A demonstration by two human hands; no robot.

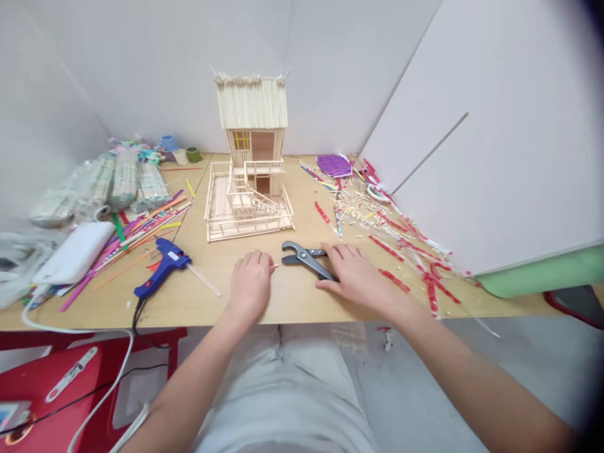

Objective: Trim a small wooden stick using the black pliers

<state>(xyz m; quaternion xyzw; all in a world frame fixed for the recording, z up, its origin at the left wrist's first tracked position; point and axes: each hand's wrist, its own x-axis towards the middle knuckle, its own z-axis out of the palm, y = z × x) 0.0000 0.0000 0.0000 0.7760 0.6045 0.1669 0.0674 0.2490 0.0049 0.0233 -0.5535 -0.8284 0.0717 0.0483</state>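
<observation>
Pinching left hand (251,284): fingertips closed on a small stick (276,265), near middle.
Right hand (352,272): spread over the cutter (306,258) handles, near right.
Stick house (252,104): far middle of counter (295,303).

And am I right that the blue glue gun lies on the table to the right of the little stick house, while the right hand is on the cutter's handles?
Not quite: the head view shows the blue glue gun on the table to the left of the little stick house. The right hand is indeed on the handles of the cutter.
</observation>
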